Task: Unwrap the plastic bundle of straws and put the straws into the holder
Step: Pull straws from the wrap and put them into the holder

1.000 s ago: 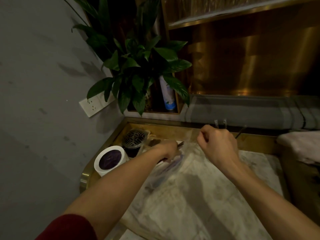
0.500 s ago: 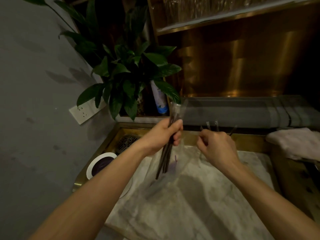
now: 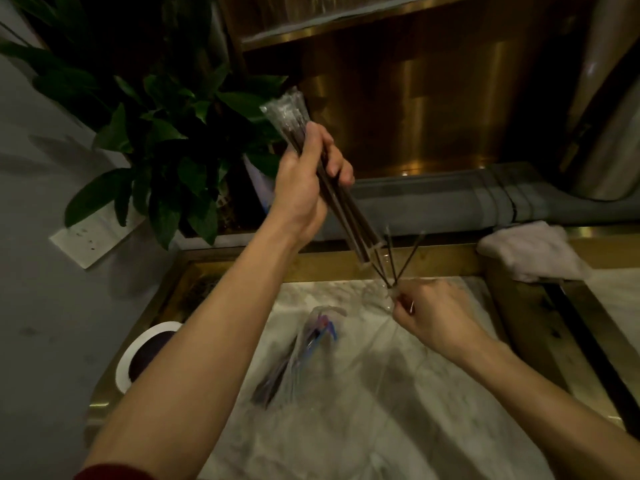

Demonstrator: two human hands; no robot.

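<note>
While my left hand (image 3: 304,188) is closed round the clear plastic bundle of dark straws (image 3: 327,188), its long axis slants from upper left down toward my right hand (image 3: 434,315). That hand, just below the bundle's lower end, pinches a few loose dark straws (image 3: 394,261) fanning upward. I cannot make out the holder.

Glossy crinkled plastic straw bundle (image 3: 311,161)

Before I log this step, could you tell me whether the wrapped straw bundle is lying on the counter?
No, the left hand holds the straw bundle raised above the counter.
</note>
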